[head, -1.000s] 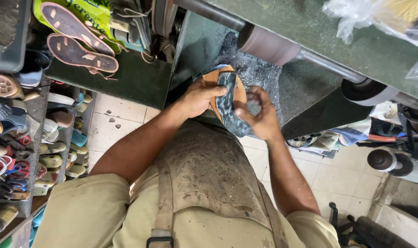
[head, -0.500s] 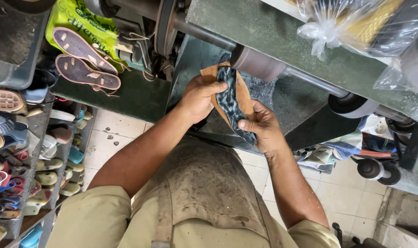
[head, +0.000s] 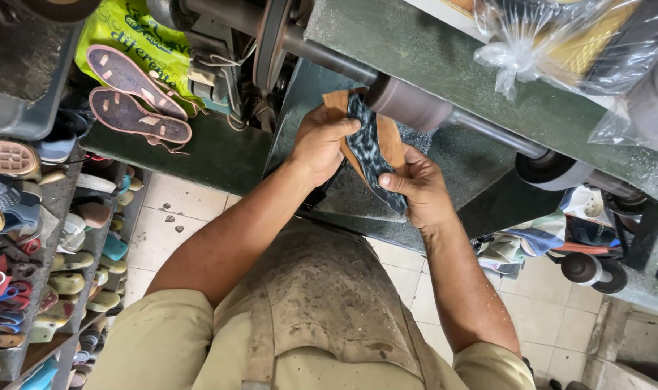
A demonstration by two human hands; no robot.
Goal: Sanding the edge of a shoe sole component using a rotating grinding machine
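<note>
I hold a shoe sole [head: 372,148], tan with a dark mottled face, between both hands. My left hand [head: 320,143] grips its upper part and my right hand [head: 417,186] grips its lower end. The sole's top edge meets the brown sanding drum [head: 408,105] on a long metal shaft [head: 488,130] of the green grinding machine [head: 444,50]. My forearms reach up from a dusty tan apron [head: 321,303].
Two brown soles [head: 134,94] lie on a green bag at the upper left. Shelves of sandals and shoes [head: 25,245] line the left side. Plastic-wrapped goods [head: 574,43] sit on the machine top. A wheel [head: 553,170] and rags lie at the right, over tiled floor.
Both hands have lifted the sole up and away from me, from below the shaft to the sanding drum. The sole turned more upright.
</note>
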